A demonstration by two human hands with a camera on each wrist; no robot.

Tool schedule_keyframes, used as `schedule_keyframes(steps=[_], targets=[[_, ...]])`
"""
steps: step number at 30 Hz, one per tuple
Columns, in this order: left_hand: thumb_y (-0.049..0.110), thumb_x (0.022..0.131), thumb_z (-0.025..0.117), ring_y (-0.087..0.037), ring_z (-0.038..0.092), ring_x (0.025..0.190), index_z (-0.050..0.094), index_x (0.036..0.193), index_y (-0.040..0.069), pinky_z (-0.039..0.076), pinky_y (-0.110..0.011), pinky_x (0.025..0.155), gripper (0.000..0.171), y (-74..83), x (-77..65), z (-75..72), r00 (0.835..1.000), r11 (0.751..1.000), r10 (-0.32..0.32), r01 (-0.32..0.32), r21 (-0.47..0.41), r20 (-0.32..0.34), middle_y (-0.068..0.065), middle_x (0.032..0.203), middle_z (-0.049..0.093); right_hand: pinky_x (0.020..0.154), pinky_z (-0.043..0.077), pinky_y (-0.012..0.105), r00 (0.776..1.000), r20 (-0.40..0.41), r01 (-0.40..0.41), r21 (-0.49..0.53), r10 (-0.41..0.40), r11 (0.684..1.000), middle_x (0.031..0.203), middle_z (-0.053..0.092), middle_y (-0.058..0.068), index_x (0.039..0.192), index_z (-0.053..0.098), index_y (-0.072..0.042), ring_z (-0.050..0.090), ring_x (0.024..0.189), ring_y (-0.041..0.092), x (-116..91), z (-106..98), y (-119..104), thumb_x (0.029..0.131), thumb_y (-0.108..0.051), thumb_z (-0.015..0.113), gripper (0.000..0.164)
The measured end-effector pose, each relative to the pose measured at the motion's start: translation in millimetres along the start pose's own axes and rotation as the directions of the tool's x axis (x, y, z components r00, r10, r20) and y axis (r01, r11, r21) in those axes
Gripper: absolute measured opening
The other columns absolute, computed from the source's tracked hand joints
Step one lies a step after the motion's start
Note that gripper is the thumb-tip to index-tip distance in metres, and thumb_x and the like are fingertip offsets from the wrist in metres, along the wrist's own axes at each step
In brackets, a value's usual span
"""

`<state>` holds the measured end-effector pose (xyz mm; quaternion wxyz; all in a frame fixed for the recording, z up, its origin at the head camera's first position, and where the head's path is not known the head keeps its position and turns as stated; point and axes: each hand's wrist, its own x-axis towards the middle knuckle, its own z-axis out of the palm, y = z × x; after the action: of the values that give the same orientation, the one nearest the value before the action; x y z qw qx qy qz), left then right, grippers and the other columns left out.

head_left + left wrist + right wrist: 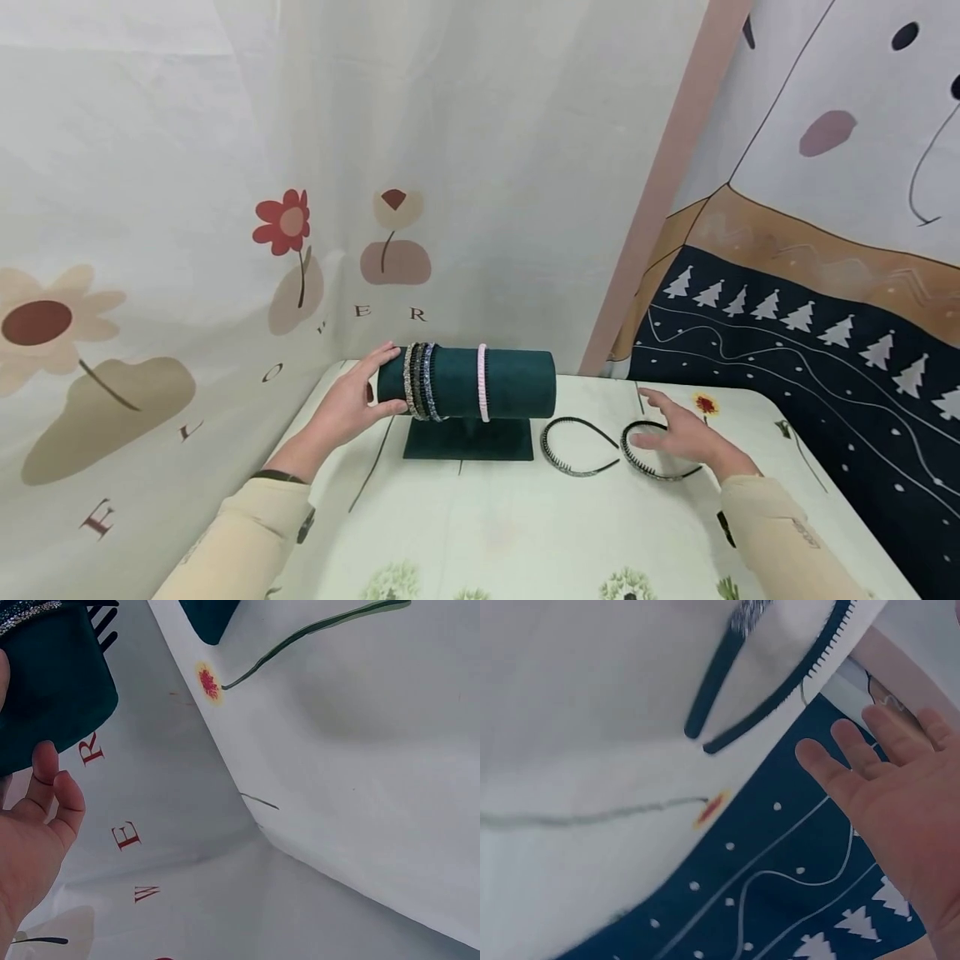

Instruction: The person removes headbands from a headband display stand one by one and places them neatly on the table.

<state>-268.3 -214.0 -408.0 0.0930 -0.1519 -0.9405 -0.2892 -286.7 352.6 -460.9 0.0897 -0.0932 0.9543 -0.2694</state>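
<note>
A dark green velvet display roll (520, 383) stands on a flat base (468, 442). Several glittery headbands (417, 383) sit close together at its left end, and a pink headband (482, 383) circles it near the middle. My left hand (347, 408) grips the roll's left end, thumb in front and fingers over the top. In the left wrist view, fingertips of the left hand (41, 832) touch the roll's edge (67, 690). Over a black toothed headband (643, 469) on the table, my right hand (684, 433) hovers with fingers spread, holding nothing.
Another black toothed headband (557, 463) lies between the stand and the right hand. The table is covered by a pale flowered cloth (480, 517). Fabric curtains (510, 167) hang behind and to the left, with a dark blue patterned cloth (750, 350) at right.
</note>
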Motion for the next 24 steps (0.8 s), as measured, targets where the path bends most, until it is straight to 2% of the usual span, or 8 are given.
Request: schedule_keyframes(steps=[6,15,19,24], targets=[[0.029,0.092,0.086,-0.020,0.053,0.088,0.038,0.166,0.020,0.048,-0.035,0.078,0.090,-0.3,-0.4,0.4,1.000,1.000,0.008,-0.008,-0.006,-0.005,-0.008,0.177,0.030,0.117,0.037,0.074,0.995,-0.101,0.031,0.097,-0.021,0.995,0.168,0.036,0.029,0.165,0.024,-0.009,0.034,0.153,0.055,4.7,9.9,-5.9,0.098,-0.052,0.075,0.095],[0.030,0.092,0.086,-0.023,0.056,0.089,0.038,0.166,0.019,0.048,-0.034,0.078,0.089,-1.8,0.5,2.4,1.000,1.000,0.021,-0.021,-0.004,-0.016,-0.008,0.177,0.031,0.116,0.036,0.075,0.975,-0.183,0.151,0.153,-0.122,0.977,0.169,0.036,0.027,0.166,0.019,-0.010,0.032,0.155,0.053,7.8,9.2,-48.0,0.099,-0.050,0.074,0.095],[0.029,0.092,0.086,-0.025,0.057,0.090,0.038,0.166,0.020,0.048,-0.034,0.078,0.089,-1.9,0.7,2.6,1.000,1.000,0.019,-0.020,-0.011,-0.015,-0.008,0.177,0.031,0.122,0.030,0.074,0.961,-0.219,0.213,0.190,-0.170,0.958,0.169,0.036,0.026,0.166,0.020,-0.011,0.032,0.156,0.050,11.0,11.1,-67.6,0.100,-0.045,0.075,0.093],[0.030,0.092,0.086,-0.025,0.056,0.090,0.037,0.166,0.020,0.048,-0.035,0.078,0.089,-2.5,0.0,2.6,1.000,1.000,0.014,-0.014,-0.014,-0.014,-0.008,0.177,0.030,0.125,0.025,0.073,0.931,-0.291,0.286,0.212,-0.219,0.935,0.170,0.036,0.023,0.165,0.023,-0.011,0.032,0.158,0.046,17.0,15.2,-92.1,0.099,-0.038,0.077,0.089]])
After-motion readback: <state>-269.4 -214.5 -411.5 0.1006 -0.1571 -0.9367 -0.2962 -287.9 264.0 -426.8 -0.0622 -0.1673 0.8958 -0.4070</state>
